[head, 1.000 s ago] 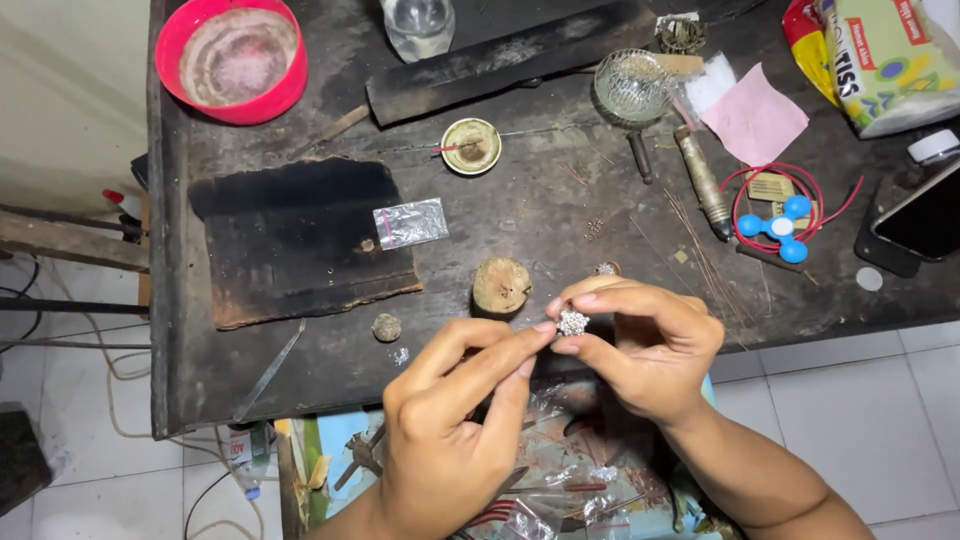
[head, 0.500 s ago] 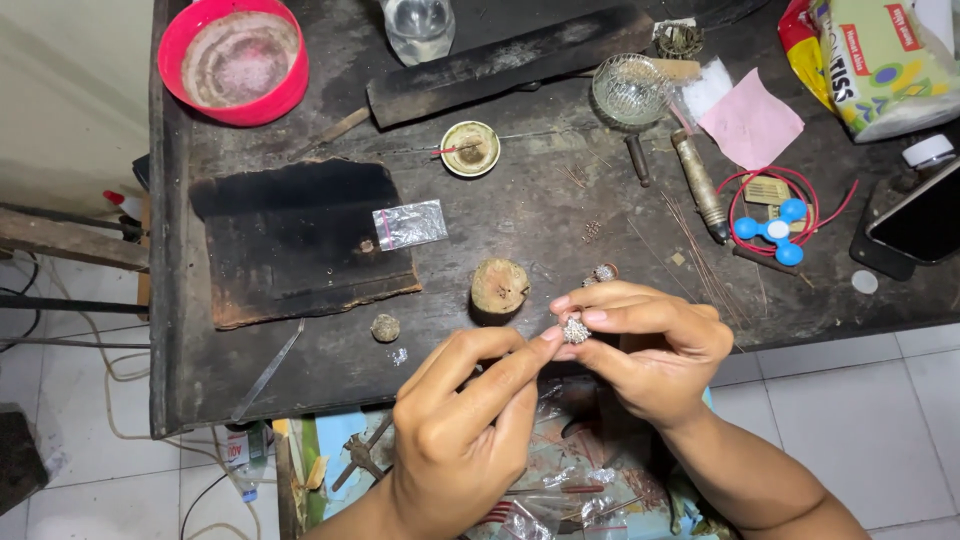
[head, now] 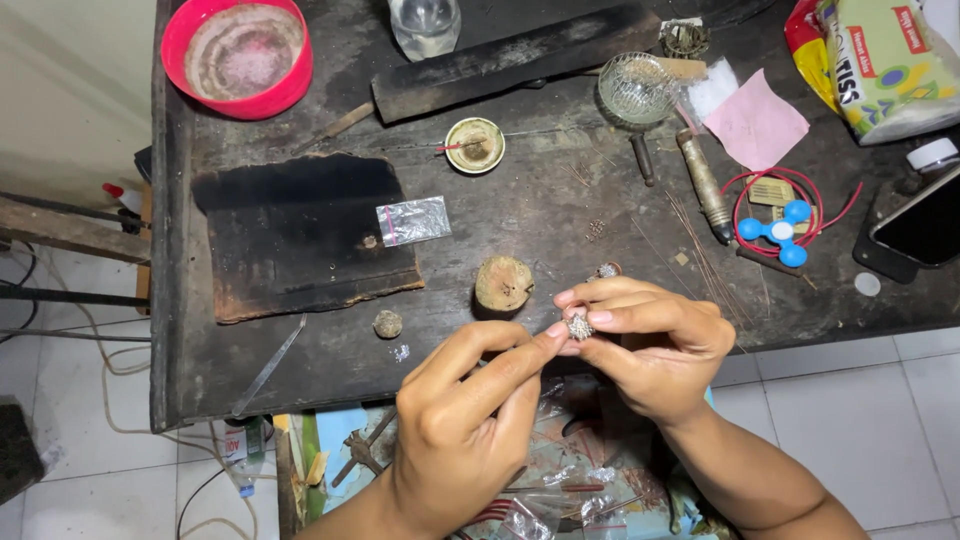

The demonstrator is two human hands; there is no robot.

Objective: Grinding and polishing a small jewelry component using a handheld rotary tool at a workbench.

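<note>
Small silver filigree ornament [head: 579, 327] pinched between fingers of left hand [head: 470, 420] and right hand [head: 655, 345], at worktop [head: 560, 215] near edge, right of wooden stump [head: 503, 284].

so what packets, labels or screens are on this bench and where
Soft packet: top right corner, green and white with red label patches.
Phone: right edge, dark blank screen, lying flat.
Small clear bag: on the black board, red strip along one side.
</note>
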